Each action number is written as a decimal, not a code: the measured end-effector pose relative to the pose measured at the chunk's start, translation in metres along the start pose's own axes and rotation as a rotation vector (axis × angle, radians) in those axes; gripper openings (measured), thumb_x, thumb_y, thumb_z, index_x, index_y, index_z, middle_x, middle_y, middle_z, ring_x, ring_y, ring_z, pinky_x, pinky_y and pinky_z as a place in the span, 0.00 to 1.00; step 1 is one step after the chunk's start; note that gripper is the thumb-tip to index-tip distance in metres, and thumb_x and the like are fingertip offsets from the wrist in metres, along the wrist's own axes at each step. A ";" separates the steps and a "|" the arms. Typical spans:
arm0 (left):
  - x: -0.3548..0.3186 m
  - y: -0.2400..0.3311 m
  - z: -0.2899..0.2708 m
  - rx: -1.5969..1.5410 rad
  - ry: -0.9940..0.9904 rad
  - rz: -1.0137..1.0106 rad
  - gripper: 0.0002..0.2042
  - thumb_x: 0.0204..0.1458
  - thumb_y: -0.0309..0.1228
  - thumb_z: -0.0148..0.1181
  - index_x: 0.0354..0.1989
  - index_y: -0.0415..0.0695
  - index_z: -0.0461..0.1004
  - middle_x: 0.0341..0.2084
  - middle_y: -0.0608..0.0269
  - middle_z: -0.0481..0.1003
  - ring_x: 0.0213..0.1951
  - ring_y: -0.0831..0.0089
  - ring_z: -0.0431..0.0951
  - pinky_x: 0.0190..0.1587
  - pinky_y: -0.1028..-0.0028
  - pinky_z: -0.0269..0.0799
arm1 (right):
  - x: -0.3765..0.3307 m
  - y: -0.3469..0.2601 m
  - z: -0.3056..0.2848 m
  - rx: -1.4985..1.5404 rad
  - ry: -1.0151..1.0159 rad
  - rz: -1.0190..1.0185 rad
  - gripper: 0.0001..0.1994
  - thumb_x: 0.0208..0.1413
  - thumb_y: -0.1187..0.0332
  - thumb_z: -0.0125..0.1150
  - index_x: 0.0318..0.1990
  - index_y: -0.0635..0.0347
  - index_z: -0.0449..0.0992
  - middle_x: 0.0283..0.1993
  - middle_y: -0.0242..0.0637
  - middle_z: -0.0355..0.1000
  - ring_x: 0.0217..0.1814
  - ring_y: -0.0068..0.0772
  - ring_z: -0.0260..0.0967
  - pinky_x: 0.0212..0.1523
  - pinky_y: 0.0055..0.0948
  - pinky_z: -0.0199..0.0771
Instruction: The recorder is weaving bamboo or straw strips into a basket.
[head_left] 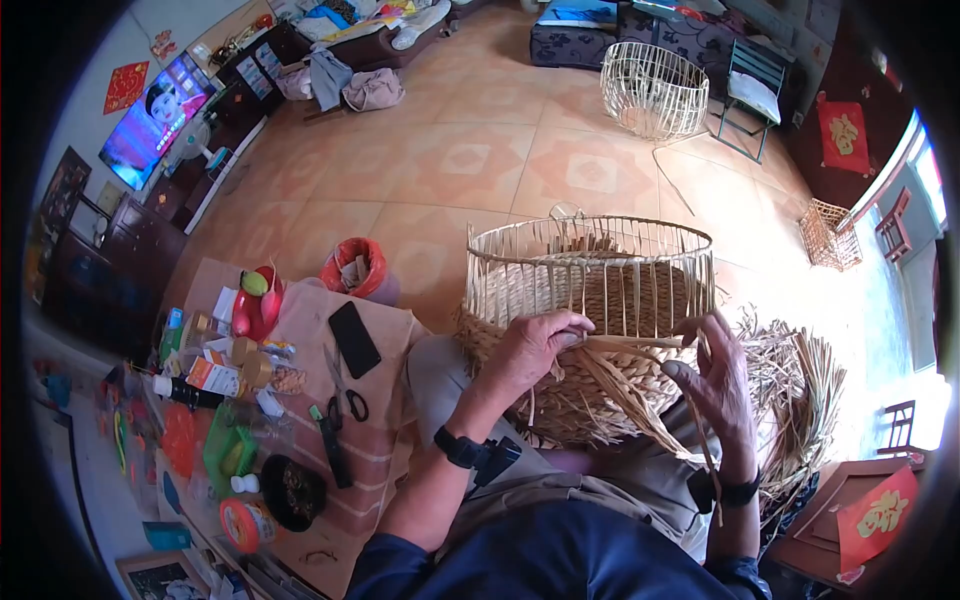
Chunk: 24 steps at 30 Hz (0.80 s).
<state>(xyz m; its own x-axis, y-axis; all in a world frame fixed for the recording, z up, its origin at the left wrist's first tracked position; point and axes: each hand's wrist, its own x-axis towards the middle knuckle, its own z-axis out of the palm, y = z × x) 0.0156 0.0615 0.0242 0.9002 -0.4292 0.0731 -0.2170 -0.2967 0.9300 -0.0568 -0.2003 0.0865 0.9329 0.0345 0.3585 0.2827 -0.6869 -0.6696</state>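
Note:
A half-woven straw basket (pixel 610 285) rests against my lap, its braided lower wall thick and its upper stakes bare up to a round rim. At its near side my left hand (pixel 535 350) is closed, fingers pinching a bundle of dried straw strands (pixel 625 390) against the wall. Farther right, my right hand (pixel 718 375) has curled fingers at a flat strand stretched between the hands; its thumb stands a little below. A thin strand hangs down past the right wrist. Loose ends of the bundle droop over the woven side.
Left is a cloth-covered table (pixel 385 330) with a black phone (pixel 354 340), scissors (pixel 345 395), jars and a dark bowl (pixel 293 493). A red-lined bin (pixel 355 268) stands beyond. Loose straw (pixel 800 390) lies right. An open basket frame (pixel 655 92) and folding chair (pixel 755 95) stand far off.

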 end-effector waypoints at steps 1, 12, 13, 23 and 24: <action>0.002 -0.003 0.000 0.037 0.012 0.051 0.09 0.63 0.27 0.62 0.49 0.46 0.82 0.34 0.63 0.85 0.34 0.79 0.82 0.31 0.74 0.76 | -0.005 -0.014 -0.001 0.073 -0.068 0.119 0.19 0.48 0.64 0.80 0.44 0.62 0.80 0.34 0.42 0.75 0.37 0.43 0.77 0.36 0.38 0.76; 0.007 -0.003 0.013 0.023 0.084 0.024 0.12 0.56 0.29 0.68 0.44 0.38 0.76 0.32 0.50 0.83 0.36 0.65 0.86 0.39 0.67 0.77 | -0.004 -0.020 0.043 -0.028 -0.047 -0.183 0.11 0.59 0.72 0.63 0.49 0.63 0.75 0.39 0.49 0.70 0.38 0.56 0.72 0.37 0.45 0.72; 0.010 -0.004 0.014 0.003 0.023 0.021 0.11 0.55 0.29 0.67 0.44 0.38 0.77 0.34 0.47 0.83 0.39 0.57 0.86 0.40 0.65 0.78 | 0.000 -0.025 0.038 -0.086 -0.124 -0.076 0.10 0.61 0.73 0.61 0.48 0.63 0.76 0.40 0.50 0.70 0.38 0.57 0.72 0.37 0.47 0.71; 0.012 0.000 0.010 0.101 0.059 0.024 0.08 0.51 0.17 0.62 0.40 0.34 0.77 0.34 0.42 0.83 0.41 0.51 0.86 0.43 0.61 0.79 | 0.011 -0.032 0.067 -0.355 -0.040 -0.032 0.07 0.61 0.72 0.61 0.44 0.61 0.79 0.38 0.46 0.65 0.36 0.52 0.71 0.33 0.47 0.68; 0.011 0.000 0.011 0.128 0.066 0.026 0.07 0.50 0.16 0.61 0.39 0.34 0.77 0.34 0.41 0.82 0.41 0.50 0.85 0.43 0.59 0.79 | 0.012 -0.029 0.068 -0.387 -0.021 -0.053 0.06 0.59 0.73 0.62 0.43 0.61 0.79 0.37 0.45 0.65 0.36 0.52 0.71 0.33 0.47 0.68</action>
<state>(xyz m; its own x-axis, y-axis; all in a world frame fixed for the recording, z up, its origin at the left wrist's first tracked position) 0.0215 0.0469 0.0209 0.9158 -0.3821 0.1239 -0.2829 -0.3946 0.8742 -0.0386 -0.1302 0.0662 0.9247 0.0891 0.3701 0.2292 -0.9066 -0.3543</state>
